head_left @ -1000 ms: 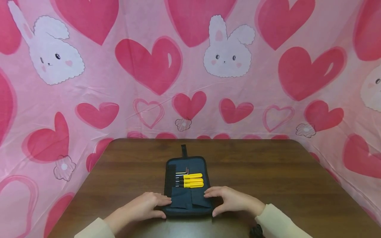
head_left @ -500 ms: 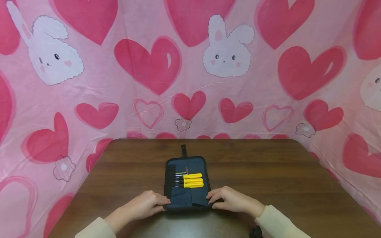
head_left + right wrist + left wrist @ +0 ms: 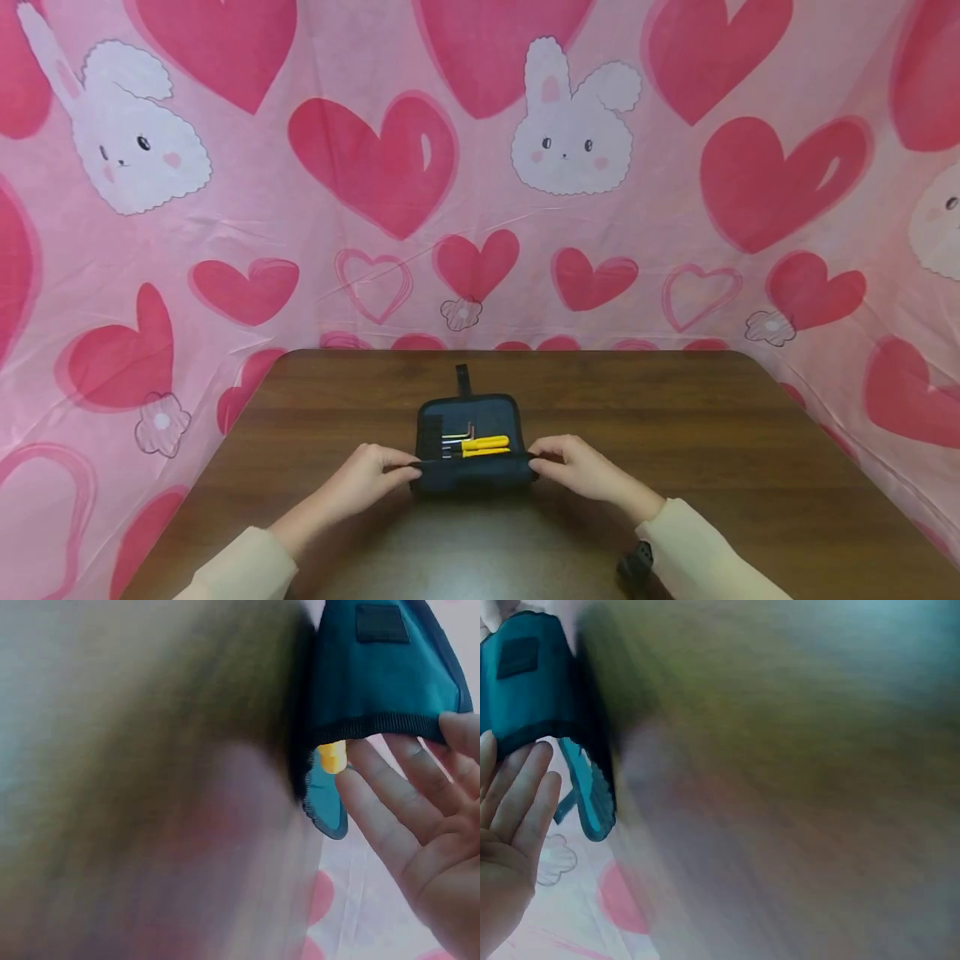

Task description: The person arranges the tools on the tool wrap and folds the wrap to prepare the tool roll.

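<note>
A dark fabric tool pouch [image 3: 472,477] lies on the table, its near flap lifted and bent over toward the far side. My left hand [image 3: 367,477] pinches the flap's left edge between thumb and fingers. At the opposite edge, my right hand [image 3: 583,473] grips it the same way. Yellow-handled screwdrivers [image 3: 486,444] and L-shaped hex keys [image 3: 459,435] show inside; the flap hides the lower part. The right wrist view shows the flap's outer side with a dark square patch [image 3: 382,623] and one yellow handle end [image 3: 332,757] beneath.
The pouch's strap [image 3: 463,381] points away from me on the brown wooden table [image 3: 637,417]. A black object [image 3: 636,568] is by my right sleeve. Behind the table hangs a pink cloth [image 3: 480,208] with hearts and rabbits.
Both hands have taken hold of the pouch's near flap and raised it up and away from me. The flap now covers the pockets and part of the screwdrivers.
</note>
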The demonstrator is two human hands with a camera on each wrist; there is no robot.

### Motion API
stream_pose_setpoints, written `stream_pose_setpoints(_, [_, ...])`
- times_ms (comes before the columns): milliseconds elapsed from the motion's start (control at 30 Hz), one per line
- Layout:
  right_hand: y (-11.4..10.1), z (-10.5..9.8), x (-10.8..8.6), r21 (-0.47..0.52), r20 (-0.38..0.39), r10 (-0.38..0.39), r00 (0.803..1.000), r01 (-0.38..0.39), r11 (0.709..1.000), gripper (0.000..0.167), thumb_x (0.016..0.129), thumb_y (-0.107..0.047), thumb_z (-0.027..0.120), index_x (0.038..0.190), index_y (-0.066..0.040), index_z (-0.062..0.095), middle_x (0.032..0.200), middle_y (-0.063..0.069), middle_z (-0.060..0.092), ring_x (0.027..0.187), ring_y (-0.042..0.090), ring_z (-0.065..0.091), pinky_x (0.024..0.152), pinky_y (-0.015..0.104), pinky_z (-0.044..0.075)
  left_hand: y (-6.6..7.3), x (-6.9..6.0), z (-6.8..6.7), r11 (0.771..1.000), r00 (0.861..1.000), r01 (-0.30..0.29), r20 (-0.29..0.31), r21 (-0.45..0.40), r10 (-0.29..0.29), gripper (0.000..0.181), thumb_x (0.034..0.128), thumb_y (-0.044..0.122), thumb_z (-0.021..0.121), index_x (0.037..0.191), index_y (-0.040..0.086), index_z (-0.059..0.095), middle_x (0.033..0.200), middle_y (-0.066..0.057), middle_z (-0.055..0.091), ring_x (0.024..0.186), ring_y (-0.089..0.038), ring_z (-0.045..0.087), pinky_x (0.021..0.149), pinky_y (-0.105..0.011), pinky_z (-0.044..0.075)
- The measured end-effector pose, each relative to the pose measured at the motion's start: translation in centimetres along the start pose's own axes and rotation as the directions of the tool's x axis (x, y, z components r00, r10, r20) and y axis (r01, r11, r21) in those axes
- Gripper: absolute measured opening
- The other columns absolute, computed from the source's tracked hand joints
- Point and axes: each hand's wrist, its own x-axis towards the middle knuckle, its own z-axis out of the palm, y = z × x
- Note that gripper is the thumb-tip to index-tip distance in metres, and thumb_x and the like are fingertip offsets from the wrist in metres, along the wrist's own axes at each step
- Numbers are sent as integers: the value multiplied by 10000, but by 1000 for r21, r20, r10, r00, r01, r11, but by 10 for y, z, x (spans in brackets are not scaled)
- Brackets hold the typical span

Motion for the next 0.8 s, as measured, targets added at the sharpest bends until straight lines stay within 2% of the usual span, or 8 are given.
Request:
stream_pose_setpoints(67, [0, -2, 6, 64, -17, 32, 999, -31, 998, 116, 933, -147, 555, 939, -61, 632, 789, 40, 589, 686, 168, 568, 621, 283, 518, 1, 4, -2, 996, 998, 53, -21, -75, -55, 270, 861, 274, 649, 1003, 53, 713, 903, -30, 689, 774, -120, 640, 688, -290, 527])
stream_pose_setpoints(133, [-1, -4, 12, 128, -29, 77, 997, -73, 989, 137, 935, -133, 548, 946, -15, 616, 793, 65, 599, 680, 235, 599, 623, 355, 540, 1, 9, -4, 979, 994, 96, -29, -180, -103, 301, 865, 243, 648, 1018, -13, 690, 866, -76, 681, 739, -176, 650, 665, -326, 537])
stream_pose_setpoints(233, [-1, -5, 21, 199, -53, 157, 986, -144, 969, 181, 935, -133, 548, 956, 38, 601, 743, 92, 603, 640, 268, 614, 605, 421, 539, -1, 16, -5, 934, 984, 156, -37, -323, -177, 303, 873, 182, 640, 1014, -85, 657, 756, -106, 650, 632, -218, 635, 599, -342, 542])
stream_pose_setpoints(300, [1, -5, 27, 235, -68, 219, 973, -198, 952, 206, 931, -140, 557, 975, 57, 602, 695, 90, 586, 593, 245, 609, 590, 424, 538, -4, 21, -4, 908, 973, 193, -47, -371, -226, 289, 878, 154, 631, 1006, -105, 647, 692, -105, 623, 594, -203, 615, 573, -339, 542])
stream_pose_setpoints(433, [7, -4, 38, 271, -88, 313, 946, -280, 921, 239, 923, -128, 566, 1027, 85, 603, 669, 73, 566, 534, 168, 591, 558, 383, 540, -12, 31, 1, 872, 946, 276, -46, -405, -321, 266, 887, 148, 622, 985, -97, 654, 647, -85, 592, 543, -151, 585, 549, -319, 538])
stream_pose_setpoints(567, [12, -2, 44, 260, -114, 367, 923, -329, 908, 243, 912, -99, 576, 1046, 102, 602, 672, 74, 574, 498, 135, 569, 531, 345, 536, -19, 39, 5, 838, 924, 334, -26, -432, -382, 258, 893, 152, 615, 962, -93, 656, 645, -86, 571, 516, -131, 571, 547, -305, 536])
stream_pose_setpoints(667, [16, 0, 47, 256, -123, 395, 911, -355, 899, 226, 907, -76, 578, 1044, 101, 609, 655, 75, 567, 481, 125, 553, 523, 328, 534, -25, 44, 8, 817, 912, 364, -7, -448, -410, 252, 899, 137, 603, 956, -105, 647, 651, -91, 557, 504, -120, 569, 541, -296, 534])
stream_pose_setpoints(800, [22, 4, 50, 251, -121, 412, 903, -373, 893, 225, 906, -47, 567, 1060, 112, 603, 661, 85, 567, 465, 119, 540, 499, 311, 527, -28, 46, 14, 794, 885, 420, 6, -440, -465, 220, 899, 110, 597, 931, -103, 642, 660, -97, 547, 481, -109, 558, 522, -282, 529])
